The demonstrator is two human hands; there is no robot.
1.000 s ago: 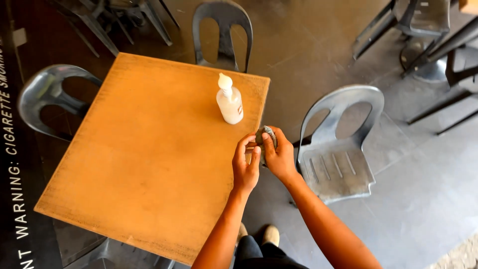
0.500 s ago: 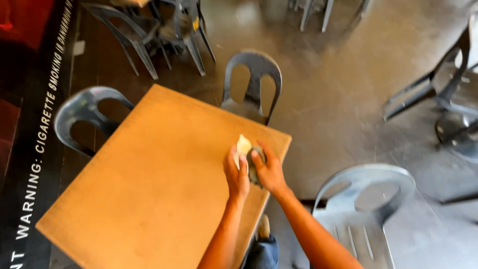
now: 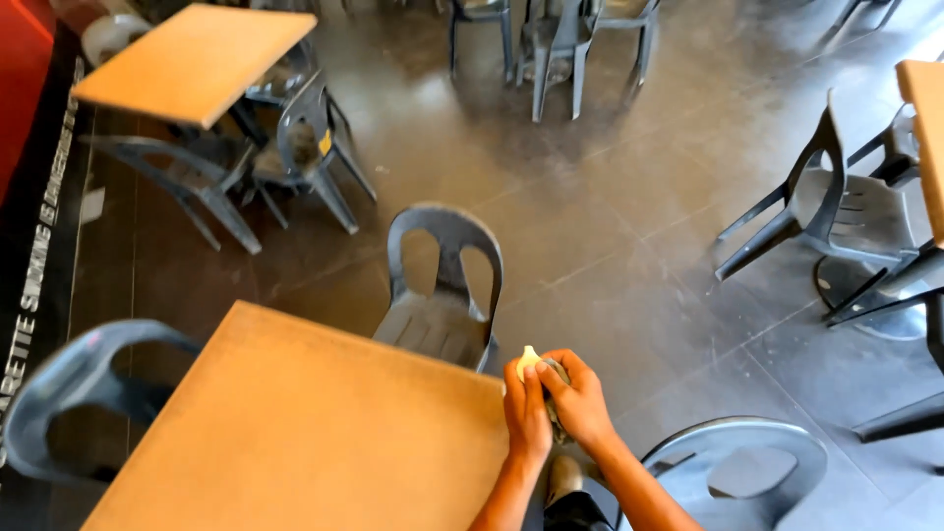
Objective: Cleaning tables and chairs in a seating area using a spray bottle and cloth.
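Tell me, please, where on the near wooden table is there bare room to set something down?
The near table shows bare wood from its far edge by the grey chair to its left edge. Only the right corner is crowded: there the left hand and right hand clasp a small pale thing together.

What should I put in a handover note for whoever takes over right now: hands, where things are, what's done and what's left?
Left hand: closed round a small pale bottle, whose cap shows above the fingers.
Right hand: against the left, holding a grey cloth between the two hands.
Both hands are at the near corner of the wooden table, about over its edge.
The tabletop is bare and grey chairs stand around it.
Done: bottle and cloth are both in hand.
Left: the cloth is not on the tabletop yet. Whether liquid has gone onto the cloth cannot be told.
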